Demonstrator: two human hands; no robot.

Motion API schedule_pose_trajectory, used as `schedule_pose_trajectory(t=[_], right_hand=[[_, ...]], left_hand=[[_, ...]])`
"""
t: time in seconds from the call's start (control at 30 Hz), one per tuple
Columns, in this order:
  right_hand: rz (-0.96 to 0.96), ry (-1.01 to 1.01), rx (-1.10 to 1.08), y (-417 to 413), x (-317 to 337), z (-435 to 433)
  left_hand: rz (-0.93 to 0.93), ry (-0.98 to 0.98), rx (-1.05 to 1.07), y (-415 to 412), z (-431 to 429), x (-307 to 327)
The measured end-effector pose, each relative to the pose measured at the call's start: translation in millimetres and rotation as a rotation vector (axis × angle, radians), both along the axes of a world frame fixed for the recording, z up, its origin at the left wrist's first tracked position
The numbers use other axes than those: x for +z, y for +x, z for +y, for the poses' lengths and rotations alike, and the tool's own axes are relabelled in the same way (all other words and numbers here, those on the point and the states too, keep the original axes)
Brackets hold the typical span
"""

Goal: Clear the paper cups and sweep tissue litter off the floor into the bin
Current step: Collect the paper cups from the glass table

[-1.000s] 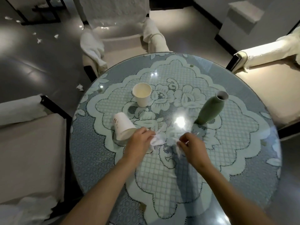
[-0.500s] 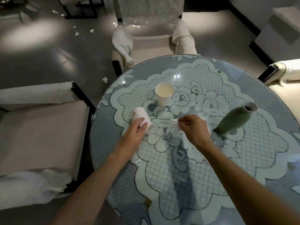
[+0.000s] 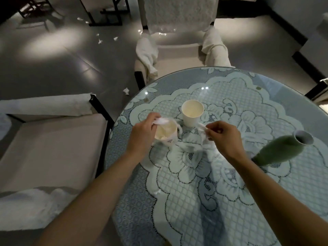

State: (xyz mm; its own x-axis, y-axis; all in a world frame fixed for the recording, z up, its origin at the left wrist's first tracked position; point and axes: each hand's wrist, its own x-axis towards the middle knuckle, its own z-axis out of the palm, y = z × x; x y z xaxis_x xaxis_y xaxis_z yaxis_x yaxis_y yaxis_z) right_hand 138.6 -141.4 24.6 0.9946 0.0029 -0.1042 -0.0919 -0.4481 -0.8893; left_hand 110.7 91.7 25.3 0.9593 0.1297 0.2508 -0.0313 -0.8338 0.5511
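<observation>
My left hand (image 3: 144, 132) grips a white paper cup (image 3: 166, 133) upright just above the round glass-topped table (image 3: 213, 201), with a strip of tissue (image 3: 162, 121) pinched against its rim. A second paper cup (image 3: 192, 112) stands upright on the table just behind. My right hand (image 3: 224, 136) pinches another piece of white tissue (image 3: 201, 127) beside that cup. Tissue scraps lie on the grey floor, one (image 3: 126, 90) near the table's edge and several (image 3: 100, 40) farther back.
A green vase (image 3: 282, 150) stands on the table to the right of my right hand. White-covered chairs surround the table: one on the left (image 3: 49, 139), one behind (image 3: 179, 41). Black furniture legs (image 3: 106, 15) stand at the far back. No bin is in view.
My left hand has picked up the cup that lay on its side and turned it upright, with tissue at its rim. My right hand has lifted a tissue piece off the table.
</observation>
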Motion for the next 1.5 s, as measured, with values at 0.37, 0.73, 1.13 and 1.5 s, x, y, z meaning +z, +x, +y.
schedule_pose_trajectory(t=[0.37, 0.73, 1.13, 1.5], right_hand=[[-0.08, 0.018, -0.058, 53.3, 11.7, 24.0], [-0.143, -0.244, -0.099, 73.3, 2.1, 47.0], [0.025, -0.296, 0.105, 63.1, -18.5, 57.8], [-0.122, -0.105, -0.005, 38.2, 55.3, 67.3]], left_hand=[[0.399, -0.364, -0.053, 11.4, -0.1, -7.8], [0.4, -0.479, -0.113, -10.5, 4.8, -30.7], [0.41, -0.568, 0.012, -4.6, -1.5, -29.7], [0.235, -0.538, -0.043, 36.8, 30.5, 35.3]])
